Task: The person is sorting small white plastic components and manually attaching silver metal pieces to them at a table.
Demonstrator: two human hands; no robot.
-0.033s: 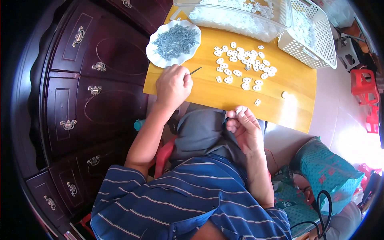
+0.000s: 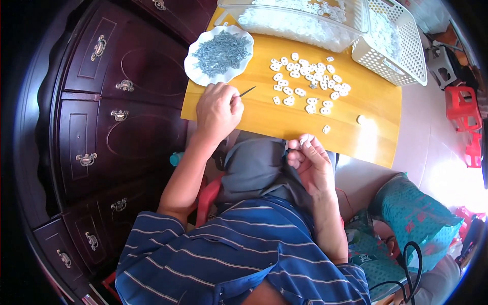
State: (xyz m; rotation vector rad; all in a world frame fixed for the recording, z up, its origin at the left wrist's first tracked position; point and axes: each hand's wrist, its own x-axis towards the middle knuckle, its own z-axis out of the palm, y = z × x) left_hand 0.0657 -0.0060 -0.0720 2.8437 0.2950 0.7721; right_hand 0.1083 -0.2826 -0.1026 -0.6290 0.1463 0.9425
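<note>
My left hand (image 2: 219, 108) is closed at the table's near left edge, just below a wavy-rimmed white dish (image 2: 193, 72) heaped with thin grey metal pins (image 2: 221, 53). A slim dark pin (image 2: 248, 91) sticks out to the right from its thumb and fingers. Past the table's front edge, above my lap, my right hand (image 2: 313, 160) pinches a small white piece (image 2: 302, 143) between thumb and fingertips. Fingers mostly cover that piece. Several small white plastic pieces with two holes (image 2: 304, 70) lie scattered over the table, one (image 2: 326, 129) apart near the front edge.
A clear plastic bin (image 2: 305, 31) and a perforated white basket (image 2: 412, 63), both holding white pieces, stand along the back of the wooden table (image 2: 259, 114). Dark drawers (image 2: 142, 134) rise at left. Red stools (image 2: 461, 111) and a teal bag (image 2: 414, 218) are at right.
</note>
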